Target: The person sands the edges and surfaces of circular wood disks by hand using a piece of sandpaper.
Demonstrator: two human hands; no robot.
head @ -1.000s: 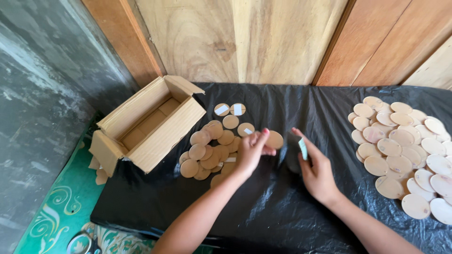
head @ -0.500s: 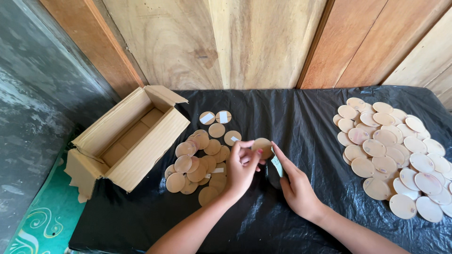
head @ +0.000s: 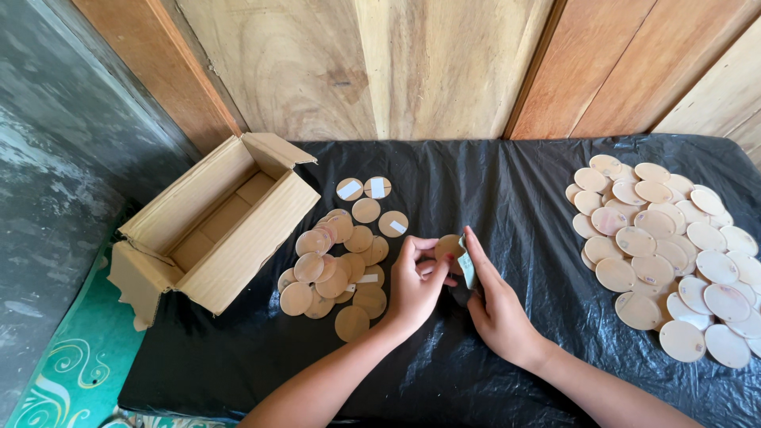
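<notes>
My left hand pinches a round wooden disc above the black plastic sheet near the table's middle. My right hand meets it from the right and holds a small grey-green tape roll against the disc's edge. Just left of my hands lies a pile of wooden discs, a few with white strips on them. A larger heap of pale discs covers the right side.
An open cardboard box lies tilted at the left edge of the table. Wooden wall planks stand behind. A grey wall and a green patterned floor are at the left.
My hands have drawn together; the left hand lifted a disc off the sheet and the right hand brought the tape roll up to it. The camera view shifted slightly.
</notes>
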